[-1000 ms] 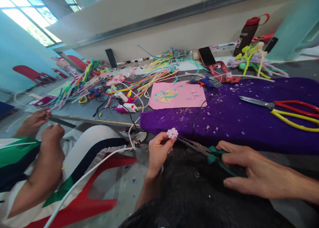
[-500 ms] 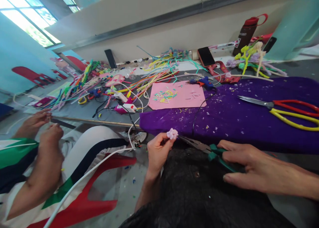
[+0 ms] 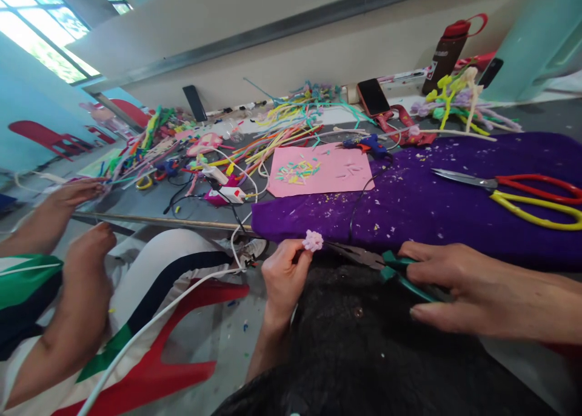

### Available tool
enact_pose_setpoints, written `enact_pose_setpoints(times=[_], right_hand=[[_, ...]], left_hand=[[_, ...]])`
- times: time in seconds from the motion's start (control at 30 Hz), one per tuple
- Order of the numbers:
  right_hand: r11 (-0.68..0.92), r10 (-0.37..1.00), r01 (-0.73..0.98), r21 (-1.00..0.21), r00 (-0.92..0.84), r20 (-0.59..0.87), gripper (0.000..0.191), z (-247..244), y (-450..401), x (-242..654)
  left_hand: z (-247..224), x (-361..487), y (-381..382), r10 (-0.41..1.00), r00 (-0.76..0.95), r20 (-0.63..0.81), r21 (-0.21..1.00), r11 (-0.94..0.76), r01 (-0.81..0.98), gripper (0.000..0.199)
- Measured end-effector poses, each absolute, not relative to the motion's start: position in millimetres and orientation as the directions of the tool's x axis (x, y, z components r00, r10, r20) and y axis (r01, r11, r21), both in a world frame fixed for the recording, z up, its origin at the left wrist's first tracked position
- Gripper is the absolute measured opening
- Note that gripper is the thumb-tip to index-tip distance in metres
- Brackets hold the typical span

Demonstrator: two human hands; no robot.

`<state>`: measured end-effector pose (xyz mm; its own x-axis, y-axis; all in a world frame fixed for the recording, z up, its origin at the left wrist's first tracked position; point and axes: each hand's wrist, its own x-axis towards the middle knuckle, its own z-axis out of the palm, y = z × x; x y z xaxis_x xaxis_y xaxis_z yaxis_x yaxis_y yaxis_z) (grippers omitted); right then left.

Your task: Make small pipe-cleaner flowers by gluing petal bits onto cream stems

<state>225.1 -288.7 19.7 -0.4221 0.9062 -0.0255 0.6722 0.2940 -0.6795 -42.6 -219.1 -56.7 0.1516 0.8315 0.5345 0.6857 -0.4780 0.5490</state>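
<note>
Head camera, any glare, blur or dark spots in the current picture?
In the head view, daylight overexposes the multi-paned glass window; in that same view, the green-handled metal pliers have dark tips blending into shadow beside the purple cloth, and the small pale-lilac fuzzy flower looks soft, its fine texture hard to resolve.

Head-worn view, forward and down

The left hand [image 3: 284,276] hides the underside of the fuzzy lilac flower [image 3: 313,241], and whether the dark tips of the needle-nose pliers [image 3: 373,261] touch it seems too blurred to tell. The right hand [image 3: 454,285] covers part of their green handles. The right edge clips the scissors' [image 3: 496,183] handles, and lettering on the brown water bottle [image 3: 448,57] is illegible.
</note>
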Motion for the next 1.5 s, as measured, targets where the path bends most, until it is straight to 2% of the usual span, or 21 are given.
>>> enact_pose_setpoints(times=[0.07,0.13,0.23,0.37,0.47,0.57,0.73,1.0,1.27,1.5], right_hand=[[0.339,0.847,0.691,-0.638,-0.519,-0.113,0.017,23,-285,223],[0.360,0.827,0.707,-0.609,-0.544,-0.142,0.017,25,-281,222],[0.367,0.833,0.717,-0.593,-0.537,-0.134,0.022,25,-280,222],[0.333,0.853,0.730,-0.597,-0.503,-0.139,0.022,20,-292,225],[0.299,0.893,0.722,-0.624,-0.443,-0.083,0.021,12,-307,231],[0.251,0.913,0.701,-0.667,-0.401,-0.078,0.021,6,-316,236],[0.182,0.928,0.675,-0.715,-0.359,-0.103,0.023,10,-315,230],[0.254,0.885,0.634,-0.730,-0.456,-0.088,0.030,10,-310,212],[0.288,0.873,0.644,-0.709,-0.480,-0.082,0.027,6,-310,211],[0.306,0.893,0.685,-0.661,-0.447,-0.050,0.027,-3,-309,212]], left_hand=[[-57,-42,-219,0.819,0.159,0.551,0.527,-0.490,0.694,0.005],[-57,-41,-218,0.822,0.149,0.550,0.536,-0.484,0.692,0.005],[-59,-41,-214,0.881,0.086,0.465,0.653,-0.407,0.639,0.006],[-61,-43,-208,0.975,0.017,0.220,0.907,-0.211,0.364,0.012],[-61,-43,-206,0.993,0.102,0.067,0.992,-0.077,0.102,0.014],[-58,-41,-205,0.979,0.204,-0.005,0.999,0.013,-0.038,0.015],[-56,-39,-205,0.970,0.244,-0.024,0.983,0.067,-0.172,0.017],[-61,-45,-206,0.967,0.252,-0.023,0.978,0.075,-0.196,0.020],[-61,-50,-208,0.957,0.291,0.017,0.983,0.038,-0.180,0.020],[-63,-52,-205,0.959,0.278,-0.051,0.918,0.155,-0.366,0.021]])
